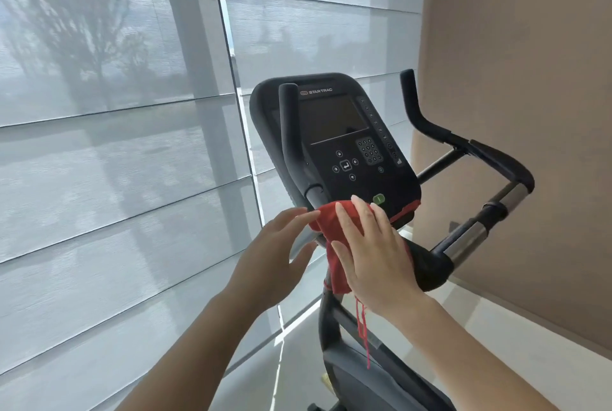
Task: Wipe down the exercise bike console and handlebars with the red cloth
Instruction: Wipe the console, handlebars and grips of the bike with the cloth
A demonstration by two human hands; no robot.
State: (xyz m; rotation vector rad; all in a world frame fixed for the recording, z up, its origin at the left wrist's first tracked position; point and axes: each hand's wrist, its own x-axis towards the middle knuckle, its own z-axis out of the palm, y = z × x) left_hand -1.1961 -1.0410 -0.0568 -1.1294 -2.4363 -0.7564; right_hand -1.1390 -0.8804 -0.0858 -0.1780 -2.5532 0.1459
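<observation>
The black exercise bike console (337, 132) stands in the middle, its screen dark. A red cloth (331, 222) lies bunched at the console's lower edge, draped over the handlebar junction, with loose threads hanging down. My right hand (374, 251) lies flat on the cloth, fingers straight, pressing it against the bike. My left hand (281, 245) reaches in from the left; its straight fingertips touch the cloth's left end. The left handlebar horn (291, 132) rises in front of the console. The right handlebar (470, 152) curves away to the right.
A big window with grey translucent blinds (116, 145) fills the left and the back. A brown wall (530, 79) stands close behind the right handlebar. The bike frame (347, 344) runs down below my hands, over a pale floor (463, 304).
</observation>
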